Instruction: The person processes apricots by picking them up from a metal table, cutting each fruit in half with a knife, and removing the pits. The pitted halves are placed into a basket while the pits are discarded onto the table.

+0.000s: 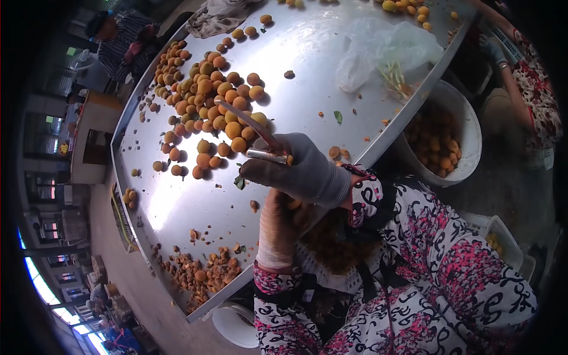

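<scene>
My right hand (pixel 305 171), in a grey glove, is closed round a tool (pixel 267 156) with a silver metal piece and a thin curved part that points up over the fruit. Just below it, my left hand (pixel 277 228), in a pale, orange-stained glove, has its fingers curled round an orange fruit (pixel 294 204), mostly hidden. Beyond the hands, many round orange fruits (pixel 204 89) lie on the metal table (pixel 296 53). Cut fruit pieces (pixel 201 275) are heaped near the table's lower left corner.
A white bucket of fruit (pixel 470 139) stands beside the table at right, near a co-worker's arm (pixel 518 100). Clear plastic (pixel 378 50) lies on the table. Another person (pixel 121 44) sits at the upper left. Below are a white basket (pixel 349 281) and a white bucket (pixel 234 325).
</scene>
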A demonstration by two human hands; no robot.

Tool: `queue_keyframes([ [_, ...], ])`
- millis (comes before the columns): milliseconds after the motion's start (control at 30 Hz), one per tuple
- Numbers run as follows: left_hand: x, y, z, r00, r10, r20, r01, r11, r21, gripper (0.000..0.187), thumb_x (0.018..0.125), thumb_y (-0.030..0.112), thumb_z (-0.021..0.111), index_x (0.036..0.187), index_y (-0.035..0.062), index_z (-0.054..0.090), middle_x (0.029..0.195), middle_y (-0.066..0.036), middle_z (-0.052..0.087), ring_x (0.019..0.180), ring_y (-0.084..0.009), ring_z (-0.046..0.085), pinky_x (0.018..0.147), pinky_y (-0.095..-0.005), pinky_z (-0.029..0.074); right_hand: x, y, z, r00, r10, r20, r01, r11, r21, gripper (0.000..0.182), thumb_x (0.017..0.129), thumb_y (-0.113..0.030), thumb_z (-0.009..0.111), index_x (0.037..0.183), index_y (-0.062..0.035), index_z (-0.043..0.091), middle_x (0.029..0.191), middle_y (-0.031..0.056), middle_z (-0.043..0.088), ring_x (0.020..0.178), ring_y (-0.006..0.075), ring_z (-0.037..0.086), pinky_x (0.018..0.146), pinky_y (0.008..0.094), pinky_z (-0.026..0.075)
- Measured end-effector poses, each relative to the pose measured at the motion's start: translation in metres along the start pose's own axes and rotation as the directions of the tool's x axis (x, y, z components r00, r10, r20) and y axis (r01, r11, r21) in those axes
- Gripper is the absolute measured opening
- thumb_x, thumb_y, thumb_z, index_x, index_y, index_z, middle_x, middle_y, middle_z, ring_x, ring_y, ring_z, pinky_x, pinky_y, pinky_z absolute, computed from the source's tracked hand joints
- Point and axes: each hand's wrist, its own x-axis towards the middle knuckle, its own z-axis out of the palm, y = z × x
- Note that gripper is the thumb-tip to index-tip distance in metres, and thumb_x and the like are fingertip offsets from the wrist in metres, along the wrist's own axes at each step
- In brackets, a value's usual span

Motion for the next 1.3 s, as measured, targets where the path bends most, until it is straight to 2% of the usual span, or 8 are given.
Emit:
queue_keyframes([
  [200,-0.003,0.004,-0.016,0.938,-0.247,0.243,0.344,0.750,-0.566,0.028,0.080,-0.007,0.054,0.106,0.0050,0.051,0.097,-0.002,0.055,0.091,-0.0078,0.054,0.078,-0.0249,0.047,0.004,0.004,0.002,0.997,0.042,-0.059,-0.036,0.995,0.094,0.026,0.086,-0.029,0.059,0.083,-0.0034,0.057,0.061,-0.0028,0.049,0.055,0.0035,0.046,0.049,0.0203,0.038],
  [400,0.006,-0.016,-0.025,0.994,0.092,0.057,-0.100,0.983,0.157,0.027,0.080,-0.005,0.054,0.105,0.0045,0.049,0.093,0.000,0.054,0.089,-0.0071,0.054,0.075,-0.0238,0.047,0.008,0.017,-0.008,0.923,0.322,-0.211,-0.155,0.813,0.562,0.033,0.090,-0.032,0.053,0.067,-0.0085,0.047,0.044,-0.0026,0.036,0.034,0.0065,0.031,0.033,0.0215,0.025],
  [500,0.019,-0.027,-0.028,0.830,0.111,0.547,0.275,0.772,-0.573,0.031,0.077,-0.008,0.055,0.106,0.0024,0.048,0.096,0.000,0.054,0.090,-0.0093,0.054,0.078,-0.0232,0.045,0.008,0.016,0.012,0.961,0.107,-0.256,-0.022,0.949,0.314,0.029,0.088,-0.031,0.056,0.074,-0.0060,0.053,0.053,-0.0027,0.045,0.042,0.0046,0.040,0.038,0.0193,0.031],
  [567,0.012,-0.018,0.024,0.932,0.153,-0.330,-0.219,0.961,-0.171,0.032,0.085,0.041,0.048,0.086,0.0096,0.051,0.051,0.003,0.042,0.039,-0.0075,0.038,0.041,-0.0188,0.033,0.007,0.011,0.014,0.966,-0.007,-0.258,0.055,0.982,0.181,0.027,0.087,-0.030,0.058,0.078,-0.0047,0.055,0.058,-0.0028,0.049,0.047,0.0037,0.045,0.041,0.0182,0.035],
  [633,0.003,0.012,0.032,0.918,-0.174,-0.357,0.044,0.938,-0.343,0.032,0.084,0.044,0.050,0.088,0.0114,0.051,0.051,0.004,0.041,0.041,-0.0073,0.039,0.041,-0.0188,0.033,0.001,0.002,0.009,0.978,0.087,-0.188,-0.099,0.993,-0.059,0.024,0.086,-0.027,0.060,0.089,-0.0027,0.057,0.068,-0.0027,0.054,0.056,0.0026,0.049,0.046,0.0168,0.038],
  [733,0.008,-0.005,0.004,0.969,0.243,-0.053,-0.220,0.938,0.268,0.034,0.084,0.045,0.050,0.087,0.0118,0.052,0.051,0.005,0.039,0.042,-0.0068,0.037,0.040,-0.0187,0.031,0.011,0.017,-0.009,0.909,0.278,-0.312,-0.114,0.883,0.456,0.040,0.091,-0.038,0.048,0.060,-0.0125,0.040,0.046,-0.0032,0.035,0.035,0.0076,0.031,0.033,0.0238,0.027],
  [800,0.005,0.000,0.015,0.980,-0.114,-0.163,0.057,0.946,-0.318,0.033,0.084,0.045,0.049,0.085,0.0120,0.052,0.049,0.005,0.037,0.039,-0.0064,0.033,0.038,-0.0192,0.028,0.015,0.019,-0.014,0.881,0.366,-0.299,-0.151,0.818,0.556,0.045,0.091,-0.039,0.046,0.056,-0.0144,0.034,0.043,-0.0026,0.030,0.032,0.0089,0.027,0.032,0.0251,0.024],
  [1300,0.012,-0.006,-0.005,0.899,-0.005,0.438,0.337,0.648,-0.683,0.033,0.089,0.041,0.044,0.104,0.0116,0.047,0.063,-0.001,0.044,0.037,-0.0035,0.027,0.037,-0.0170,0.025,0.015,0.021,-0.015,0.915,0.337,-0.221,-0.145,0.788,0.599,0.042,0.092,-0.036,0.046,0.057,-0.0144,0.036,0.043,-0.0017,0.032,0.032,0.0106,0.028,0.032,0.0252,0.024],
])
